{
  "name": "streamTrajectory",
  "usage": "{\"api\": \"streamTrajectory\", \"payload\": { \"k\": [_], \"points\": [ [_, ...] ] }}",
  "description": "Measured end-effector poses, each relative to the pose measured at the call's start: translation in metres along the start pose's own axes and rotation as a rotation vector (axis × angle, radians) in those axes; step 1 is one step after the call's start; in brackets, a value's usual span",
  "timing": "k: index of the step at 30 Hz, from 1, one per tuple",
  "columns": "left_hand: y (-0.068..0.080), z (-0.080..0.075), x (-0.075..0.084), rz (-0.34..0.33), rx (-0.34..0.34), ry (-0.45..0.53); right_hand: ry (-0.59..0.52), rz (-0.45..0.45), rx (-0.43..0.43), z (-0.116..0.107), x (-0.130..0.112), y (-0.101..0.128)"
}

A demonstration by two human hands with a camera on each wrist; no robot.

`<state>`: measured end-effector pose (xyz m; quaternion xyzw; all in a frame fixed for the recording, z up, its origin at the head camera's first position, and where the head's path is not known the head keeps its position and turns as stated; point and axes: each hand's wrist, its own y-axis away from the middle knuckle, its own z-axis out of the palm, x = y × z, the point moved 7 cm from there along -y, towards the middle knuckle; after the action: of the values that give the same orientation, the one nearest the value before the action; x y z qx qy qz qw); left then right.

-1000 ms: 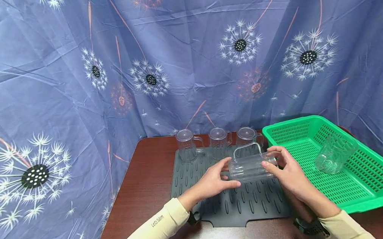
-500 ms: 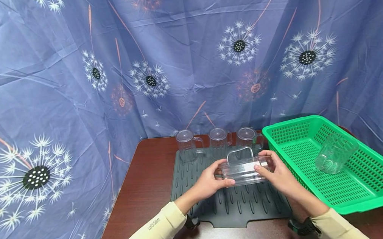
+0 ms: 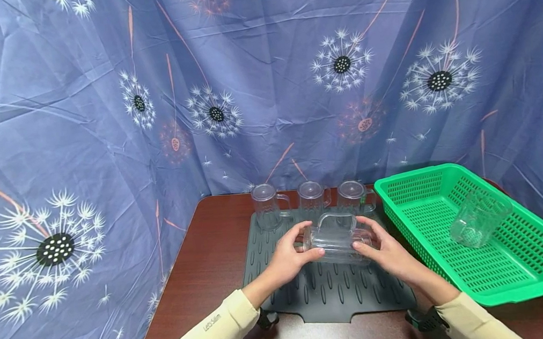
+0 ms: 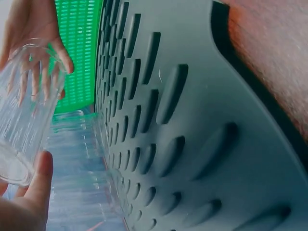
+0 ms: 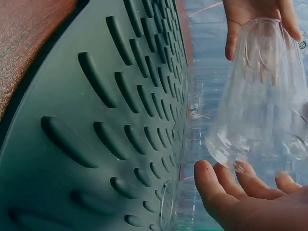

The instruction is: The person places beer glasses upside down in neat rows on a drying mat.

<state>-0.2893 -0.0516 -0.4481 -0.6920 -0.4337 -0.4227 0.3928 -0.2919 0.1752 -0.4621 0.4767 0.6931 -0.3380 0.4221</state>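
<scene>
A clear glass mug [image 3: 335,242] lies sideways in the air over the dark ridged mat, its handle pointing away from me. At its left end, my left hand [image 3: 286,255] grips the thick base between thumb and fingers. My right hand [image 3: 391,249] holds the other end, its thumb along the near side and fingers around the rim. In the left wrist view the mug [image 4: 29,106] spans both hands. The right wrist view has the left hand [image 5: 260,14] behind the base and the right hand [image 5: 245,192] below the rim.
Three upside-down glass mugs [image 3: 266,210] stand in a row along the back of the mat [image 3: 331,299]. A green basket [image 3: 435,268] at the right contains another tilted glass mug [image 3: 475,224]. A patterned blue cloth [image 3: 264,84] hangs behind the brown table [image 3: 189,284].
Both hands have carried the mug a little to the left and slightly lower. My right hand has shifted left with it. The mugs at the back and the basket stay put.
</scene>
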Motion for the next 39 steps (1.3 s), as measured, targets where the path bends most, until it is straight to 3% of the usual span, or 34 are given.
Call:
{"api": "streamTrajectory", "payload": {
  "k": [9,24,34,39],
  "points": [
    [0.005,-0.02,0.002,0.061,0.087,-0.189,0.105,-0.104,-0.008,-0.005,-0.007,0.008],
    [0.013,-0.053,0.006,0.111,0.144,-0.425,0.454,-0.247,0.143,-0.037,-0.034,0.033],
    [0.016,-0.076,0.009,0.147,0.2,-0.581,0.515,-0.319,0.189,-0.067,-0.055,0.046],
    [0.015,-0.085,0.006,0.108,0.197,-0.616,0.546,-0.312,0.217,-0.087,-0.055,0.05]
  ]
}}
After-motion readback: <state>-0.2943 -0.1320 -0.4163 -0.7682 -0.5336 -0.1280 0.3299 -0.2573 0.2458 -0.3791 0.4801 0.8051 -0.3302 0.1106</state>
